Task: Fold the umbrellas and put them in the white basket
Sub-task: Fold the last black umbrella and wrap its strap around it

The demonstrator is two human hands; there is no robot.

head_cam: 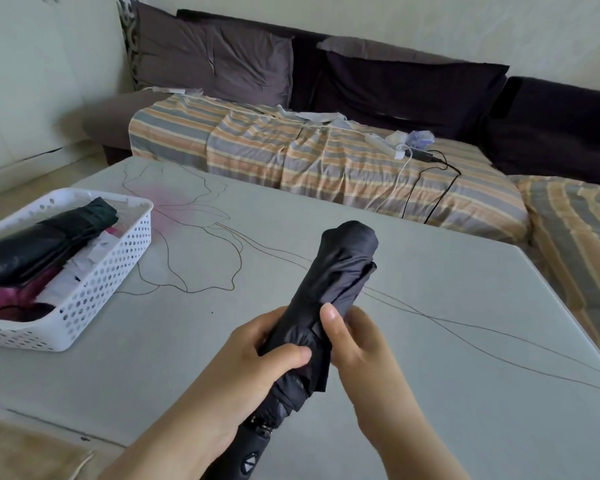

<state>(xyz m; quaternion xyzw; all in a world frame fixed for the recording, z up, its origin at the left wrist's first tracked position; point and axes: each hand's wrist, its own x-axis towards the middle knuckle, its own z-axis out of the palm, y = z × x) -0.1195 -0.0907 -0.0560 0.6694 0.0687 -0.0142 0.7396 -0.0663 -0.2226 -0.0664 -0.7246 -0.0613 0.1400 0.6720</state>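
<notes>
A dark navy folded umbrella (340, 271) is held slanted above the table, its handle toward me at the bottom edge. My left hand (257, 362) grips its lower part, fingers curled round the bunched fabric. My right hand (357, 344) holds it from the right, thumb pressed on the cloth. The white perforated basket (111, 268) stands at the left on the table. In it lie a black folded umbrella (42, 244), a magenta one (11, 299) and a white one (84, 268).
The pale grey table (430, 323) carries a thin line drawing of a flower. Behind it stands a dark sofa (551, 129) with pillows and a striped cover (291, 147). A power strip (385, 145) and cables lie on the cover.
</notes>
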